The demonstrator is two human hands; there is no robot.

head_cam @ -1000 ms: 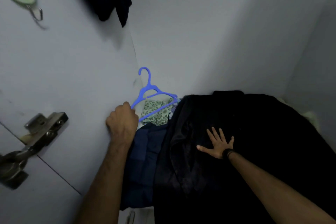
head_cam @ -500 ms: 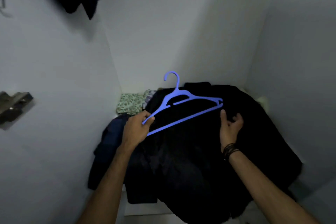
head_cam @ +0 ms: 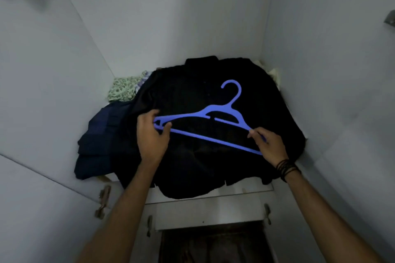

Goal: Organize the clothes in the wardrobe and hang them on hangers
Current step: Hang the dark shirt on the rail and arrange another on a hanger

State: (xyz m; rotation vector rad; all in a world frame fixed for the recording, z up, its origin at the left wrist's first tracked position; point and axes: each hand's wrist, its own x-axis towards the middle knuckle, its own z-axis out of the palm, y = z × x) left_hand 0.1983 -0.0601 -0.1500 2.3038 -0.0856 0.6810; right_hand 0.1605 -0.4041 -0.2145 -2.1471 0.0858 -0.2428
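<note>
White wardrobe walls [head_cam: 213, 17] box in a shelf piled with clothes. One blue hanger [head_cam: 210, 123] is held over a big black garment [head_cam: 192, 162], hook pointing up toward the back, long bar running left to right and dipping right. Two hands on it: left hand [head_cam: 152, 136] pinches the left tip, right hand [head_cam: 270, 145] grips the right tip. One navy piece [head_cam: 96, 145] and one green floral piece [head_cam: 121, 90] sit off to the left.
</note>
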